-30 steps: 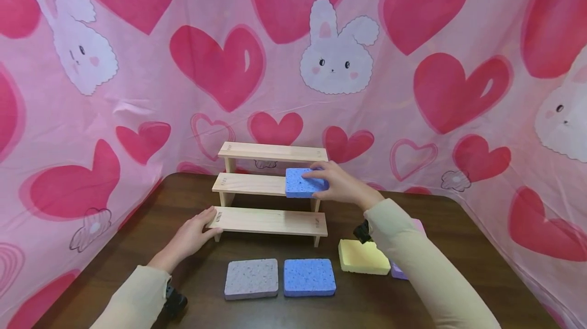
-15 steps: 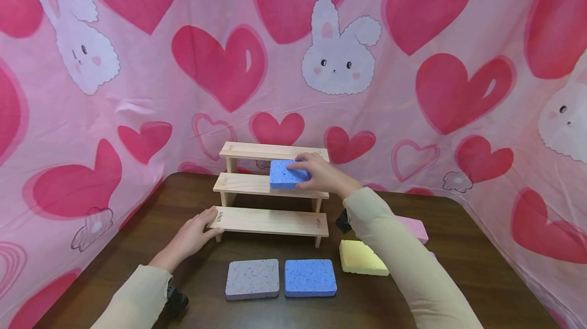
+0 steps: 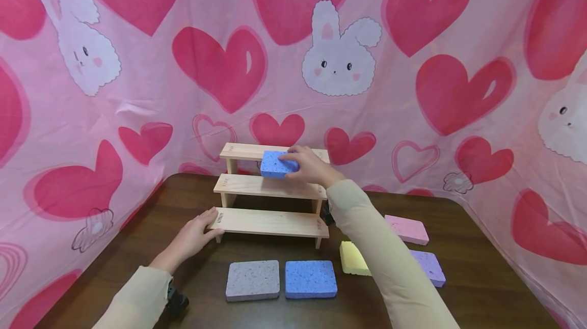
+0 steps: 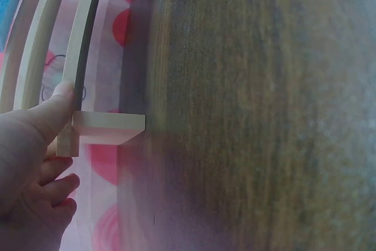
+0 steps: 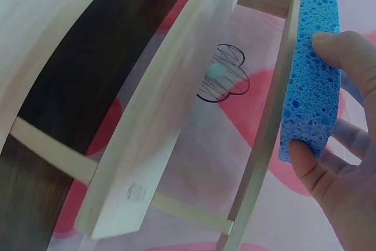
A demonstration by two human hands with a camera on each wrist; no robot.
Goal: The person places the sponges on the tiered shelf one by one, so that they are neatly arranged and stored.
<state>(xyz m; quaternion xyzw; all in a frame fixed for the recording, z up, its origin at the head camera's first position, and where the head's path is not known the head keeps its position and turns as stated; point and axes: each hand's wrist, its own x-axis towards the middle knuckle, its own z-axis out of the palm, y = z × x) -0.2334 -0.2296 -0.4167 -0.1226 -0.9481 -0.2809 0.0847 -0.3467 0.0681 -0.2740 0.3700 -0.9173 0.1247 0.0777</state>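
My right hand [image 3: 313, 167] pinches a blue sponge [image 3: 273, 165] by its right end, at the front of the top step of a three-step wooden display stand [image 3: 270, 222]. In the right wrist view the sponge [image 5: 311, 86] is close against the edge of that step; whether it rests on it I cannot tell. My left hand [image 3: 194, 232] holds the left end of the lowest step. Its thumb lies on the board in the left wrist view, where the hand [image 4: 26, 157] has its other fingers curled below the end.
On the brown table [image 3: 192, 298] before the stand lie a grey sponge [image 3: 252, 280] and a second blue sponge [image 3: 311, 279]. Yellow [image 3: 352, 258], pink [image 3: 407, 229] and purple [image 3: 428, 267] sponges lie to the right, the yellow one partly behind the right sleeve. A heart-patterned cloth [image 3: 394, 115] hangs behind.
The right hand has carried the blue sponge up and left, from the middle step's right part to the top step. My left hand stays on the stand.
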